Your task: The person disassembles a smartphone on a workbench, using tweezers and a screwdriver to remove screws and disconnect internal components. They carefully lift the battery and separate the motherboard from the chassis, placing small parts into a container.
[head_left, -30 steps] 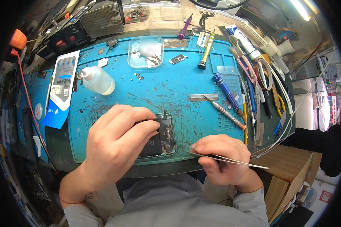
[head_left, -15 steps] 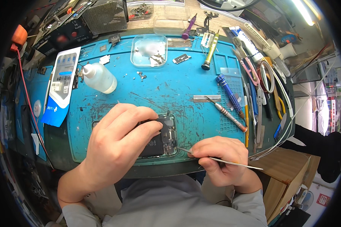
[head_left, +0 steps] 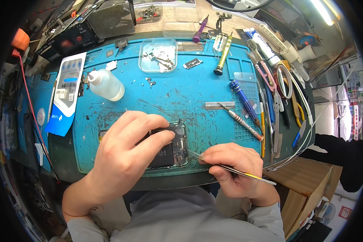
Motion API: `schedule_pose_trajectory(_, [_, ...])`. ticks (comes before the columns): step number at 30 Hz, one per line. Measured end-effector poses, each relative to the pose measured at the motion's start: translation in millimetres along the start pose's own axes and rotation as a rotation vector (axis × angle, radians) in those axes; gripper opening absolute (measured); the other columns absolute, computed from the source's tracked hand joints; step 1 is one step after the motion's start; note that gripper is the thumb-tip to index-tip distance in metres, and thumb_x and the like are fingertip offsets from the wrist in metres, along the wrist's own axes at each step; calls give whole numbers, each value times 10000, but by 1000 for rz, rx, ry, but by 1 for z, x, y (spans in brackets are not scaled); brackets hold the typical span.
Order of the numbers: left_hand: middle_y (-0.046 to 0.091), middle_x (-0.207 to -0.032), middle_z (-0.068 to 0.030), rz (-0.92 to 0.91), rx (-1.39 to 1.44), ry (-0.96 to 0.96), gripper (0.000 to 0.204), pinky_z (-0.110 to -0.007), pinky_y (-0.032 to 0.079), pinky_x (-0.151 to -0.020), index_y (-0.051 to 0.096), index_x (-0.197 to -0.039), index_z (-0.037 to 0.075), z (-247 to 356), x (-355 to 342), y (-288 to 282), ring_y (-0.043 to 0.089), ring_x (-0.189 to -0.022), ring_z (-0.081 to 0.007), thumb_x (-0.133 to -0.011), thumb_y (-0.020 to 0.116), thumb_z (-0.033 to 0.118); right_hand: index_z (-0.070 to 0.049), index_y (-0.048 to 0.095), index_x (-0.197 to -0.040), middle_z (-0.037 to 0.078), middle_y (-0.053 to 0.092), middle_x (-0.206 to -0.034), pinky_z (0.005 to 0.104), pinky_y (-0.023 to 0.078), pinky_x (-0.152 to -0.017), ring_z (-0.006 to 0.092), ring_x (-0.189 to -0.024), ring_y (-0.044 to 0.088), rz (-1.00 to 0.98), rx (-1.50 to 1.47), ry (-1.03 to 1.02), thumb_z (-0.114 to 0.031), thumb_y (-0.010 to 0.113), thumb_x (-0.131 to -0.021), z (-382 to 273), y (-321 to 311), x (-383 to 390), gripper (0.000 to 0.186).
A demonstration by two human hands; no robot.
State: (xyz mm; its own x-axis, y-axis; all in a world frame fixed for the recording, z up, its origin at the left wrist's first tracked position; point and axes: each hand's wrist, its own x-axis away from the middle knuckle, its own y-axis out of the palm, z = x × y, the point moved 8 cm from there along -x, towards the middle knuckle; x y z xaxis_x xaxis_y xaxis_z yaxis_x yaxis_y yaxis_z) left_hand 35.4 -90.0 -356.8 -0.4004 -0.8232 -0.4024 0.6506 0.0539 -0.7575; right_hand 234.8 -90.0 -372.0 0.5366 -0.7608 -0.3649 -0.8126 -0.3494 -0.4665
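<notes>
Blue scuffed mat [head_left: 177, 97], cluttered workbench [head_left: 181, 24]

The work mat [head_left: 181, 97] is bright turquoise blue, smeared with dark streaks. The opened phone [head_left: 169, 151] shows a black inside. Far left lies a white squeeze bottle [head_left: 108, 85] beside a blue-and-white packet [head_left: 66, 92]. To the right are a blue-handled screwdriver [head_left: 243, 97], a gold one [head_left: 223, 54] and pink-handled snips [head_left: 266, 74].

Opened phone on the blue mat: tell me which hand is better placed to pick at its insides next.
Right. The right hand holds tweezers with tips at the phone; the left hand presses it down.
</notes>
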Motion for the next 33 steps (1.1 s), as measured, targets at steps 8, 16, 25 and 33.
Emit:
schedule_pose_trajectory(8, [744,-1135,-110,-10,20,-8,329,-410,563,-833,791,-1094,21,0,1,0,699,-964,-309,-777,869,-22,12,763,-1149,168,823,-1011,339,646,-743,266,-874,809,7,-10,41,-148,798,-1064,2,-1,1,184])
schedule_pose_trajectory(16, [735,-1131,-114,7,22,9,345,-417,554,-825,786,-1104,13,0,2,1,693,-959,-317,-772,874,-26,17,792,-1107,144,806,-1005,362,652,-714,309,-842,806,-15,76,-62,-53,863,-939,-6,0,-8,195])
schedule_pose_trajectory(25, [729,-1129,-121,15,26,18,349,-418,548,-814,780,-1105,4,0,3,1,687,-948,-315,-772,877,-32,14,785,-1083,139,807,-995,358,645,-702,307,-833,806,-37,63,-29,-34,848,-948,-7,1,-8,157])
schedule_pose_trajectory(33, [726,-1137,-126,22,24,24,343,-421,551,-818,779,-1109,0,0,2,1,685,-952,-319,-779,869,-30,14,790,-1092,137,808,-964,359,647,-709,308,-831,809,-21,79,-28,-43,853,-958,-4,2,-7,158])
